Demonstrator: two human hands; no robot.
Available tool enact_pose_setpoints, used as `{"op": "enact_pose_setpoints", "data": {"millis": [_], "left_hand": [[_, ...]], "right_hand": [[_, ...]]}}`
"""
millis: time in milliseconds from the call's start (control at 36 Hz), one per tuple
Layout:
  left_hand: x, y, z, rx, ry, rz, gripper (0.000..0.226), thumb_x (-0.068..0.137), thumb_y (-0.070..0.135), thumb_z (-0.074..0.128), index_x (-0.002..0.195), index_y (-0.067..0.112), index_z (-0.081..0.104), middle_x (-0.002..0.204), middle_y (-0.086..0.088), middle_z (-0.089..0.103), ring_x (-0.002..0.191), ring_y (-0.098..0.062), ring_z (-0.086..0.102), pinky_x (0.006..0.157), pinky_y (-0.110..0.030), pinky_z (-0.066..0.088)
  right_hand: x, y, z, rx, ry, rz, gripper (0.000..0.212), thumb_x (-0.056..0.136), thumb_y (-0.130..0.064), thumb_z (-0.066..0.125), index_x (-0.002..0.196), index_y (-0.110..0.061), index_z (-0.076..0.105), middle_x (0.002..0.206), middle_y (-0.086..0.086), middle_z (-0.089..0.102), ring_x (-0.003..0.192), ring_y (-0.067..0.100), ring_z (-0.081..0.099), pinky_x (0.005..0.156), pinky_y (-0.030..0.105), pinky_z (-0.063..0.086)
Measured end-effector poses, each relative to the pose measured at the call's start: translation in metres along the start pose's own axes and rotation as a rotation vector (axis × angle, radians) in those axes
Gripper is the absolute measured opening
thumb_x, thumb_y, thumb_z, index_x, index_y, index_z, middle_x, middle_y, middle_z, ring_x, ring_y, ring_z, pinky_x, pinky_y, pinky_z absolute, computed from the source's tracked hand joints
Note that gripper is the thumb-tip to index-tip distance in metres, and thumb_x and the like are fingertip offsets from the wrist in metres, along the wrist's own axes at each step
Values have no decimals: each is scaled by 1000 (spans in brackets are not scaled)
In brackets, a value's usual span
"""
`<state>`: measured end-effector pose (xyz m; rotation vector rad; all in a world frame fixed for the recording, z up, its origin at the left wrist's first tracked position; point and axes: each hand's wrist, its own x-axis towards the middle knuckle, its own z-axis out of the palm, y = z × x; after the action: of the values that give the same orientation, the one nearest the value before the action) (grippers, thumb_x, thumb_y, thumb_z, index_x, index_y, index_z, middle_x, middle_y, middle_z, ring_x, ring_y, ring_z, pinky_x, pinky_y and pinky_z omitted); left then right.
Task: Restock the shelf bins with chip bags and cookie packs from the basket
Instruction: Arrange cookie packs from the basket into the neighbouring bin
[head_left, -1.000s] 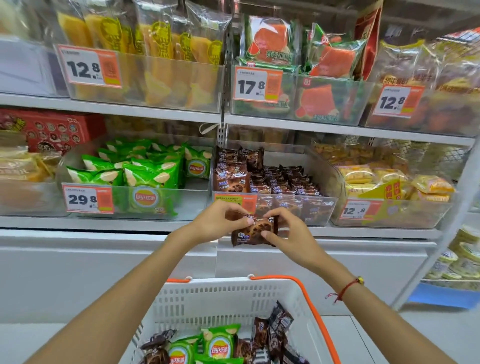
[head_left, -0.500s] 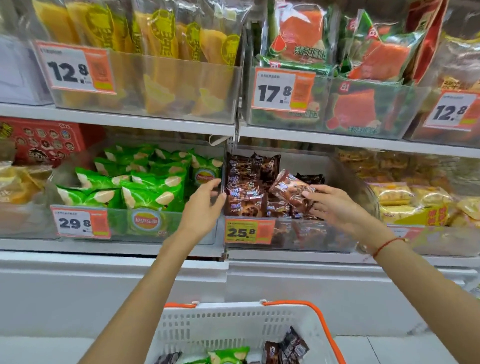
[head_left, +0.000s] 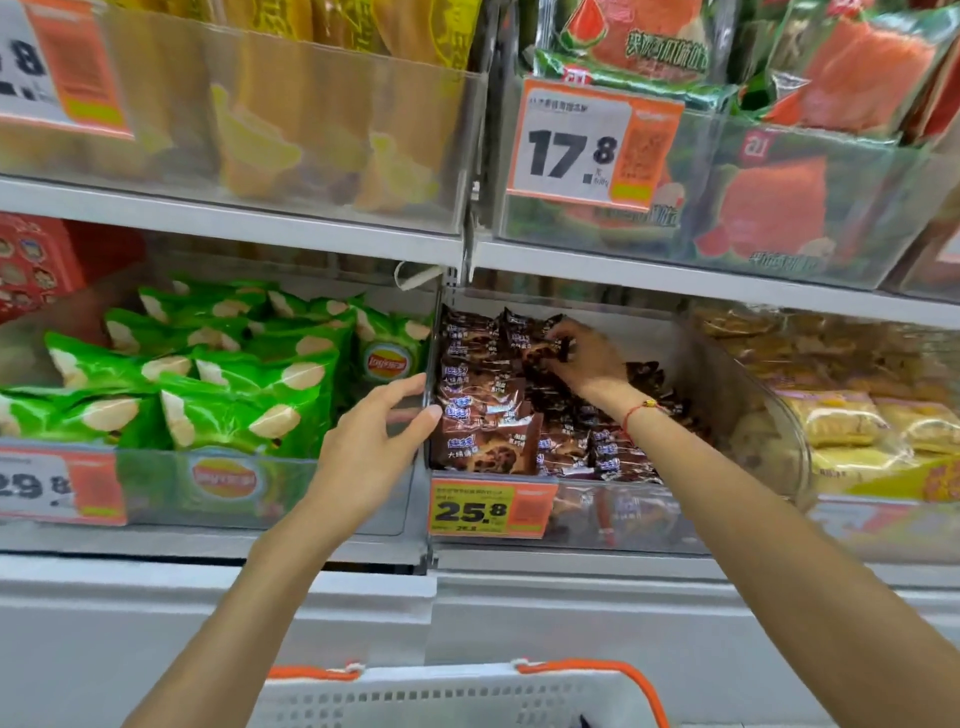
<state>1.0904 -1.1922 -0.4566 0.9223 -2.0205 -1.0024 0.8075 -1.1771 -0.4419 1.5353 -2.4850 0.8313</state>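
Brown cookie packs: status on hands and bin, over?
Right hand pinching a brown cookie pack at the back of the clear plastic bin. Left hand open against the bin's left wall. Nothing blocking.

Brown cookie pack tilted atop stacked packs at cookie bin rear.

Chip bin left of cookie bin, basket below

We list brown cookie packs with white-blue lettering, green chip bags printed with pale chips and a red-yellow logo, orange-and-white price tags with black numerals, white basket with orange handle, red wrist cord
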Motion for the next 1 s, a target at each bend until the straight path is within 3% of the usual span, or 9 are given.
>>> {"op": "enact_pose_setpoints", "data": {"millis": [139, 389, 528, 611, 694, 778, 833, 917, 1000], "left_hand": [[3, -6, -1, -87, -32, -10, 40, 91, 34, 59, 131, 32, 54, 120, 13, 65, 108, -2, 61, 100, -42, 47], [4, -8, 2, -53, -16, 49, 41, 92, 37, 59, 132, 31, 53, 128, 13, 60, 109, -2, 60, 100, -43, 46], [1, -7, 2, -61, 2, 39, 47, 92, 33, 60, 137, 25, 51, 130, 11, 59, 114, -5, 59, 101, -43, 46], [-3, -4, 2, -122, 38, 32, 52, 91, 28, 63, 140, 18, 48, 137, 5, 55, 115, -8, 58, 102, -41, 46], [-9, 5, 2, -102, 91, 62, 50, 90, 25, 64, 137, 17, 49, 136, 3, 54, 114, -8, 55, 97, -32, 47], [-17, 18, -1, -65, 180, 130, 41, 89, 25, 66, 128, 22, 55, 124, 6, 59, 106, -7, 58, 87, -35, 53], [-26, 29, -4, -21, 219, 186, 32, 89, 26, 65, 120, 28, 58, 115, 14, 60, 97, -3, 59, 80, -32, 54], [-49, 37, -8, 29, 193, 214, 21, 89, 27, 64, 107, 36, 58, 100, 21, 63, 86, 2, 60, 71, -27, 52], [-80, 25, -5, 41, 121, 187, 16, 88, 25, 64, 99, 36, 61, 94, 20, 66, 84, 2, 61, 73, -28, 50]], "right_hand": [[0, 1, -1, -149, 37, -219, 41, 84, -16, 70, 122, -28, 62, 128, 0, 56, 122, 25, 48, 108, 40, 36], [1, -11, 9, -221, -46, -143, 42, 89, -15, 65, 126, -31, 58, 136, 2, 52, 128, 27, 44, 107, 41, 39], [-1, -10, -9, -254, -218, -151, 58, 89, -7, 61, 139, -33, 46, 148, 1, 41, 136, 28, 36, 111, 40, 34], [-15, -8, -26, -176, -228, -167, 62, 90, -12, 61, 143, -34, 39, 149, 2, 39, 135, 28, 38, 110, 40, 36], [-44, -8, -43, -47, -184, -135, 53, 91, -13, 58, 142, -22, 42, 138, 9, 52, 117, 29, 54, 100, 40, 45], [-86, -5, -58, 18, -94, -171, 48, 92, -15, 60, 138, -17, 47, 137, 5, 52, 128, 23, 45, 110, 38, 35], [-117, -5, -65, 103, -46, -251, 43, 90, -12, 62, 131, -20, 53, 130, 2, 56, 123, 20, 47, 106, 39, 38], [-165, -8, -67, 205, 22, -283, 34, 87, -6, 64, 116, -24, 61, 108, -9, 60, 101, 12, 54, 91, 23, 42], [-212, -16, -56, 297, -10, -272, 29, 86, -4, 65, 105, -26, 64, 95, -16, 60, 87, 4, 54, 78, 12, 40]]}}
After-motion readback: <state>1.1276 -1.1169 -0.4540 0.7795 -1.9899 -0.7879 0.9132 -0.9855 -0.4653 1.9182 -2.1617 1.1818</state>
